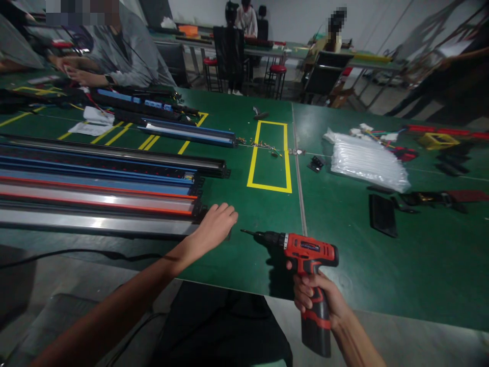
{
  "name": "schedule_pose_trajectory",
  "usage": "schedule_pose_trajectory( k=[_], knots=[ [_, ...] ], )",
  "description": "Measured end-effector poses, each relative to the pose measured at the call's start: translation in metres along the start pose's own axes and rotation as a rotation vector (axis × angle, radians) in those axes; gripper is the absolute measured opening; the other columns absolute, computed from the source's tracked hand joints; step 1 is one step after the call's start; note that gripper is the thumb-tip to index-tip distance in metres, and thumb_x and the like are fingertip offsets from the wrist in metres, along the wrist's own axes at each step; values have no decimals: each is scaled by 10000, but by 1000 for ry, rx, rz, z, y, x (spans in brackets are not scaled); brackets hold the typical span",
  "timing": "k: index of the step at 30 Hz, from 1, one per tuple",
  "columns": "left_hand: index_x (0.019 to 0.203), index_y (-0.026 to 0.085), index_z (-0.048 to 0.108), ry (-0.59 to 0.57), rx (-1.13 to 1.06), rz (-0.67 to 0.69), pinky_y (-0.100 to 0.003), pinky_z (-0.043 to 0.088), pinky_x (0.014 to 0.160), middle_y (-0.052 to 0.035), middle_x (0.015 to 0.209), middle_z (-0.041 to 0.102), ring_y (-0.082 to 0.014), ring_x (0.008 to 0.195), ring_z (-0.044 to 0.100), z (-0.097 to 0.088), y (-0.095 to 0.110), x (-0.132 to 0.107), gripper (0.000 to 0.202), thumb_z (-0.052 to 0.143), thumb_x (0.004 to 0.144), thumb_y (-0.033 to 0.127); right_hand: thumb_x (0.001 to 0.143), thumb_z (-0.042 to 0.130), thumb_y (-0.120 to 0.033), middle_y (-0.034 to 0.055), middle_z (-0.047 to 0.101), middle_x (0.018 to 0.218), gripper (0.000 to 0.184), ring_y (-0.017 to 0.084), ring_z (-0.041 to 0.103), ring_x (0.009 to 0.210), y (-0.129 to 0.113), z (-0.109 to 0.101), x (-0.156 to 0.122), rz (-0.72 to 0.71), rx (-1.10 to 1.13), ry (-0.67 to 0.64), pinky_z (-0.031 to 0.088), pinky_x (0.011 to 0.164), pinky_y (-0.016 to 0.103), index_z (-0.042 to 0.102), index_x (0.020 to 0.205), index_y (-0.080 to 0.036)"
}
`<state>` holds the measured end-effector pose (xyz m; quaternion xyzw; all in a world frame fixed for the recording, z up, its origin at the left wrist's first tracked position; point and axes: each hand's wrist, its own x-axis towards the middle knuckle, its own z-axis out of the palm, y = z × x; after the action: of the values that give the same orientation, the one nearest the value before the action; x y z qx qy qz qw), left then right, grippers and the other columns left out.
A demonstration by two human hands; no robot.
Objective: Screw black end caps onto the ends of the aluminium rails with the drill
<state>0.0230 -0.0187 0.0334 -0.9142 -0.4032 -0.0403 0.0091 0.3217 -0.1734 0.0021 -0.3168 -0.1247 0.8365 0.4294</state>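
Note:
My right hand [311, 293] is wrapped around the handle of a red and black cordless drill [311, 250], one finger at the trigger. Its long thin bit points left, a short way from my left hand [217, 223]. That hand is closed over the right end of the nearest long silver metal profile [99, 220], knuckles up; the fingertips are hidden. A dark piece shows just under the fingers. Behind this profile lie an orange-edged profile [95, 196], a blue one [95, 171] and a black one [114, 150], all with black end pieces.
Small screws [263, 145] lie scattered by a yellow tape rectangle [250, 165] on the green table [336, 214]. To the right are an air-cushion bag [367, 160], a black phone-like slab [383, 215] and wires. A co-worker in grey [133, 51] sits across at the left.

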Motion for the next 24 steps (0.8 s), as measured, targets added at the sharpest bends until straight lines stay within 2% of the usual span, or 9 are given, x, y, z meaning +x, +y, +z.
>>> schedule_pose_trajectory(
  k=[3,6,10,13,17,24],
  knots=[
    [1005,170,633,107,-159,-23,-358,414,835,-74,990,651,-232,981,562,-11,2,-12,230,415,1034,238,802,655,-166,-92,445,544,286,78,397,400,4,-1,-8,9,17,-37,496,469,250,636,1088,-156],
    [1048,186,585,179,-432,-122,-325,437,853,-47,987,646,-186,938,590,-15,11,-36,254,351,1061,285,807,641,-173,-101,439,535,349,70,373,385,8,-1,-18,5,28,-92,502,471,245,614,1154,-151],
    [969,210,561,201,-796,-340,-269,468,734,-5,851,636,-148,780,612,-6,31,-70,284,351,1054,380,792,639,-186,-105,446,516,391,68,366,362,15,0,-30,18,39,-175,508,467,245,593,1179,-151],
    [962,213,564,171,-995,-448,-242,459,624,13,773,631,-123,635,586,5,44,-83,319,353,1045,438,765,654,-193,-108,448,496,420,70,369,341,22,3,-36,43,44,-218,494,450,235,585,1177,-156],
    [990,214,570,190,-1087,-455,-228,439,586,18,762,626,-107,585,559,10,52,-88,303,371,1040,437,737,685,-212,-107,457,481,440,72,372,319,30,7,-41,69,17,-234,470,435,233,586,1163,-170],
    [1012,205,563,284,-1187,-430,-225,439,600,24,776,616,-88,575,554,4,50,-96,257,401,1040,403,725,708,-251,-113,452,465,510,63,357,302,31,17,-42,92,-34,-233,460,427,223,569,1207,-159]
  ],
)
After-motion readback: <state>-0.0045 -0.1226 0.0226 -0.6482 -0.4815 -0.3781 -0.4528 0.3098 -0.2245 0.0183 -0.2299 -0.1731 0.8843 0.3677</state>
